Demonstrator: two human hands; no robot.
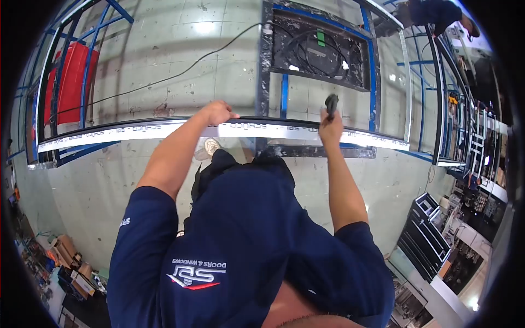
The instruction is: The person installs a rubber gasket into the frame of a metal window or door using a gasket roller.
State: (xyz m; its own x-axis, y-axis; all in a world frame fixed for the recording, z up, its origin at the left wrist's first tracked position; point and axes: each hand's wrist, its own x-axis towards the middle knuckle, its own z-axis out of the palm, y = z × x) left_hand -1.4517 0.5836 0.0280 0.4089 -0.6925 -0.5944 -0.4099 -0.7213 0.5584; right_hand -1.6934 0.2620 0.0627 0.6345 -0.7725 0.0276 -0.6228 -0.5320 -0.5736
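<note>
A long frame lies across the stand before me, its near rail (262,130) wrapped in white printed film. Along that rail's far edge runs a thin black strip (164,119). My left hand (217,113) is closed over this edge, fingers curled and one digit pointing right along the strip; what lies inside the grasp is partly hidden. Farther right, my right hand (331,130) is wrapped round a dark hand tool (331,103), whose black end sticks up above the rail. The tool's exact kind does not show.
A black tray (358,81) on the stand holds a coiled black line (306,63), with a length trailing left. Red sheeting (71,82) hangs at left. Blue-barred racks (424,71) and a person (435,13) are at right. Dark framed panels (424,240) lean behind.
</note>
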